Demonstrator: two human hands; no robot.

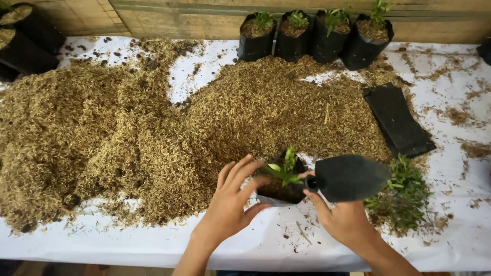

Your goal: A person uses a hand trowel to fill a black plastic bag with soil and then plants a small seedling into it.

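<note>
The left hand [230, 202] steadies a seedling bag [280, 190] while the right hand [343, 221] holds a black trowel [350, 177].

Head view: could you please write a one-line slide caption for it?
Left hand steadies a seedling in a black grow bag while right hand holds a black trowel.

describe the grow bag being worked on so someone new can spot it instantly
On the white-covered table, follow the big heap of husk mix to its near edge. The black grow bag sits there between the left hand and right hand, alone, unlike the four bags lined up at the back.
</note>
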